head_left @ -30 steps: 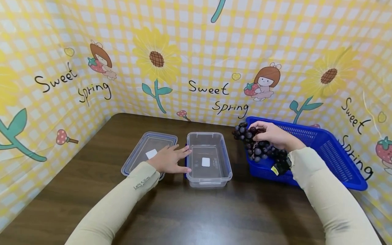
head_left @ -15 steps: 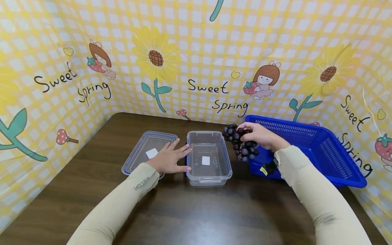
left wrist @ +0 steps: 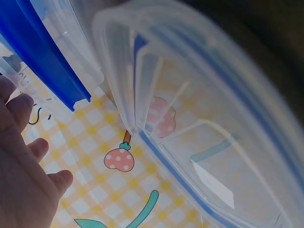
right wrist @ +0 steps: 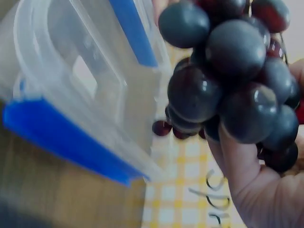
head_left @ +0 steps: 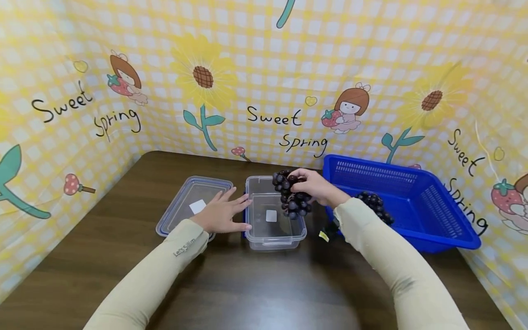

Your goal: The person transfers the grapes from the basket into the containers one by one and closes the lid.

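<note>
In the head view my right hand [head_left: 315, 187] holds a bunch of dark grapes [head_left: 294, 201] above the right side of a clear plastic container [head_left: 257, 229]. The right wrist view shows the grapes [right wrist: 237, 52] close up, with the thumb against them and the container's blue clip [right wrist: 71, 142] to the left. My left hand [head_left: 222, 211] is spread, its fingertips at the container's left rim. Beneath and left of that hand lies the clear lid [head_left: 177, 206] with a blue seal and white label, partly covered by the hand.
A blue plastic basket [head_left: 437, 229] stands on the right with another dark grape bunch [head_left: 373, 204] inside, partly hidden by my right sleeve. The brown table [head_left: 272, 288] ends at a yellow checked cloth [head_left: 264, 59] hung behind it and at both sides.
My right hand has carried the grapes left, from over the basket's left edge to over the container. The second bunch in the basket has come into sight. My left hand keeps its place.
</note>
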